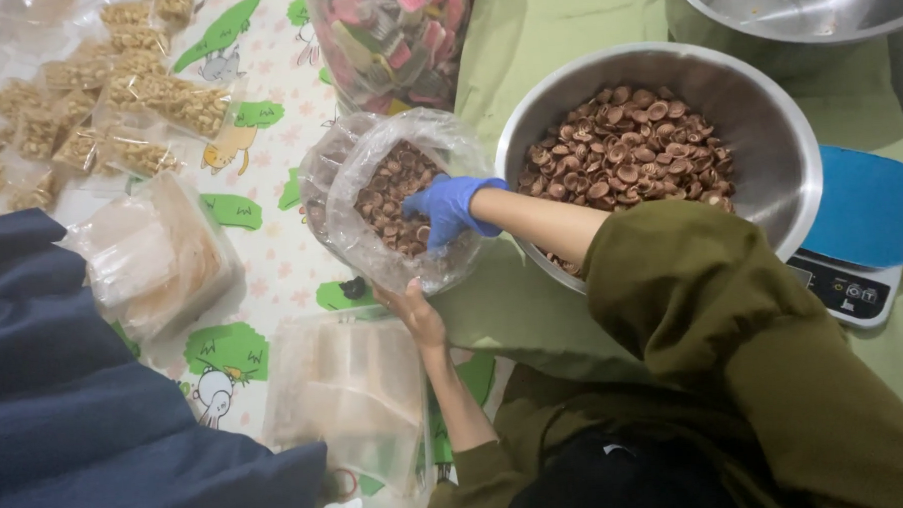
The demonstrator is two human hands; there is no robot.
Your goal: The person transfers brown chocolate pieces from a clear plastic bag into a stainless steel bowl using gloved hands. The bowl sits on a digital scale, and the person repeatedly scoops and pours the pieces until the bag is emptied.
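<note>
Reaching into a clear plastic bag (369, 182) of brown cup-shaped snacks (394, 191), the blue-gloved right hand (448, 210) is curled around some; the bag, left of the steel bowl (768, 143), is gripped underneath by the bare left hand (413, 310).

A blue glove covers the right hand (448, 210); the left hand (413, 310) is bare. The clear plastic bag (395, 201) and the silvery steel bowl (658, 147) hold brown round snacks. The sleeves are olive. The white floor mat (271, 240) carries green cartoon patches. The scale (866, 229) has a blue top.
</note>
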